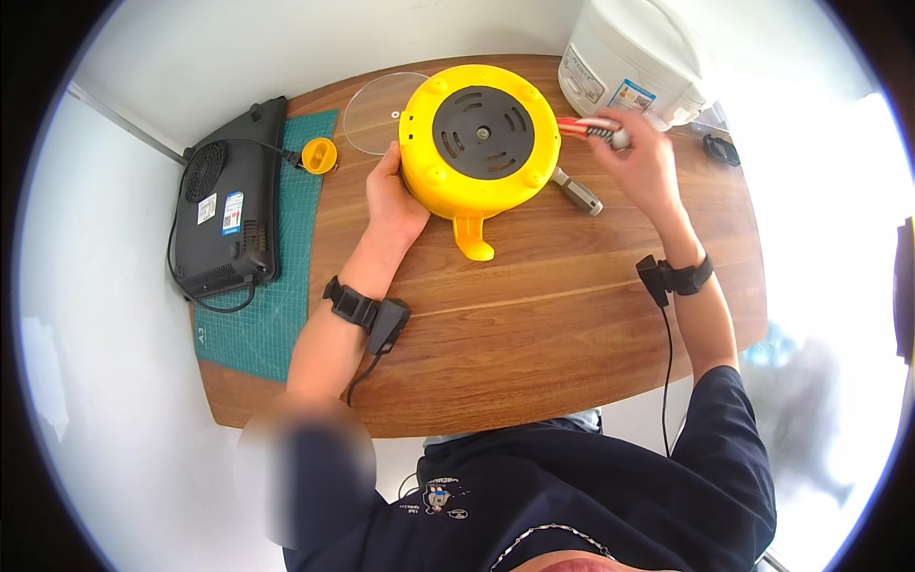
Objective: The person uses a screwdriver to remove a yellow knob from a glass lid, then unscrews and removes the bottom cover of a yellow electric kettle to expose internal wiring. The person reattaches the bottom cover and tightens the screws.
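A round yellow appliance pot (419, 195) is turned so its base faces up, with a slotted black disc (483, 133) at its centre and a yellow handle (472, 238) pointing toward me. My left hand (396, 198) is curled around the pot's left side; its fingertips are partly hidden. At the pot's right edge, my right hand (643, 157) is closed on a slim hand tool (574, 126) with red and white parts and a dark ribbed section. Its exact kind is unclear. A grey-handled tool (579, 194) lies on the table just below, one end hidden by the pot.
On the left, a black flat appliance (224, 224) with a cord rests on a green cutting mat (253, 338), near a small yellow cup-like part (319, 155). A clear round lid (367, 114) lies behind the pot. The white cooker (629, 57) stands at back right, beside a small black object (721, 149).
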The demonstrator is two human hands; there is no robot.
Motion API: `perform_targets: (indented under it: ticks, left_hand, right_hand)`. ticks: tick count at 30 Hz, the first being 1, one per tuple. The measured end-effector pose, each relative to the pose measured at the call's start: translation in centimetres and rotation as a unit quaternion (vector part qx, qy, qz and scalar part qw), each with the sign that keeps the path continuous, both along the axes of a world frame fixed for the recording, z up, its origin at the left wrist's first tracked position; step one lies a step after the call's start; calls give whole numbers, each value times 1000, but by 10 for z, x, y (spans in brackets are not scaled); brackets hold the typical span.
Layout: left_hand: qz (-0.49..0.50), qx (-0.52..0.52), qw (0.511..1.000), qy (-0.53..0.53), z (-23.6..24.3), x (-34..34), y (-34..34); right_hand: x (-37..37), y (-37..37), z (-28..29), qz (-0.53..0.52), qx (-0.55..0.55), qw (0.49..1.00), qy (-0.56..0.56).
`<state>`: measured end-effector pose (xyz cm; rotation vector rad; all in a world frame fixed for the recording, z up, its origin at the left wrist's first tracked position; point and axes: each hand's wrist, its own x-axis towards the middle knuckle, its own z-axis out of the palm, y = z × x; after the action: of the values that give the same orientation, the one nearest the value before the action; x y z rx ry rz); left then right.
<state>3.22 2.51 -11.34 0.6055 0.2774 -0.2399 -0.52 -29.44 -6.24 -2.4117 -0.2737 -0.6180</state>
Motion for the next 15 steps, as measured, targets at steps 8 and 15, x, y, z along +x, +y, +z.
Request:
perform_targets:
  ticks: [8,15]
  left_hand:
    - [-27,12,999,-21,-5,1,5]
    - [-17,37,999,-6,3,-2,2]
  right_hand:
    - [13,21,75,70,348,909,-217]
    - [2,67,123,73,217,900,-370]
